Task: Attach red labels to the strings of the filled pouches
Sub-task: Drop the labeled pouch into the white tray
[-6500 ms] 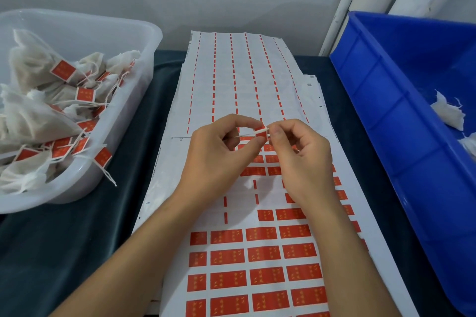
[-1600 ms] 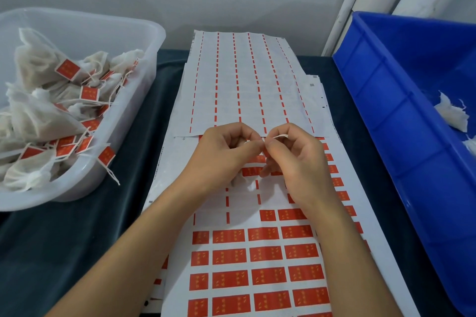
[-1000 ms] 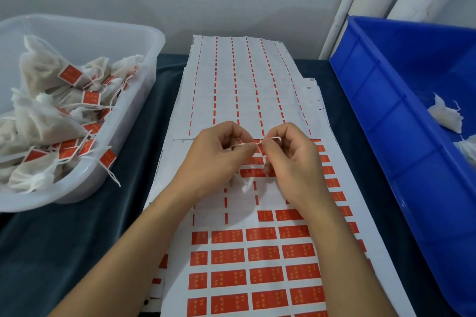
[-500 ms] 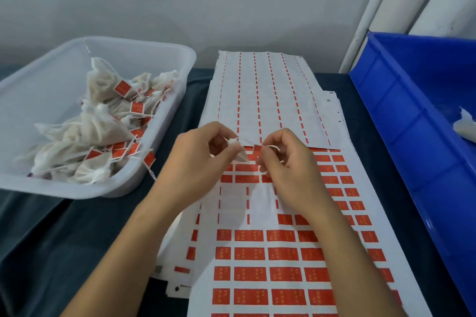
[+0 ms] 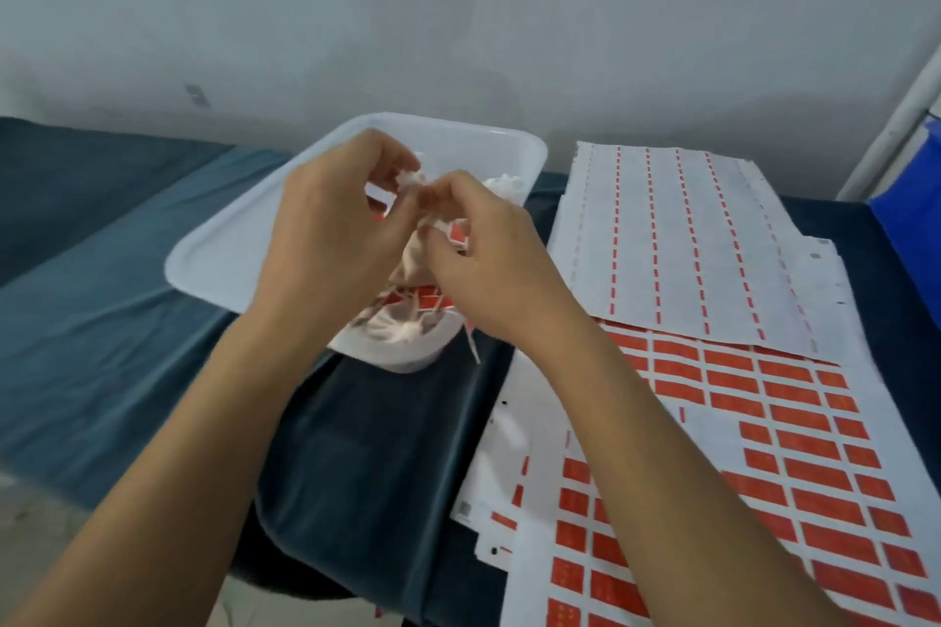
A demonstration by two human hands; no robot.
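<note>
Two hands, left (image 5: 326,239) and right (image 5: 489,260), fingertips pinched on one labelled pouch (image 5: 410,181) over white tub (image 5: 214,260). Step judged: depositing. Next required: release; fresh label from sheet (image 5: 794,428) beside right fingers.

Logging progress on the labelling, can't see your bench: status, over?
Left hand and right hand both pinching one pouch above the white tub. Red label by right fingers. Frame blurred, string not visible. Nothing in the way.

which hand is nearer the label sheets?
Right. The right hand sits just left of the label sheets' edge; the left hand is farther left, over the white tub.
</note>
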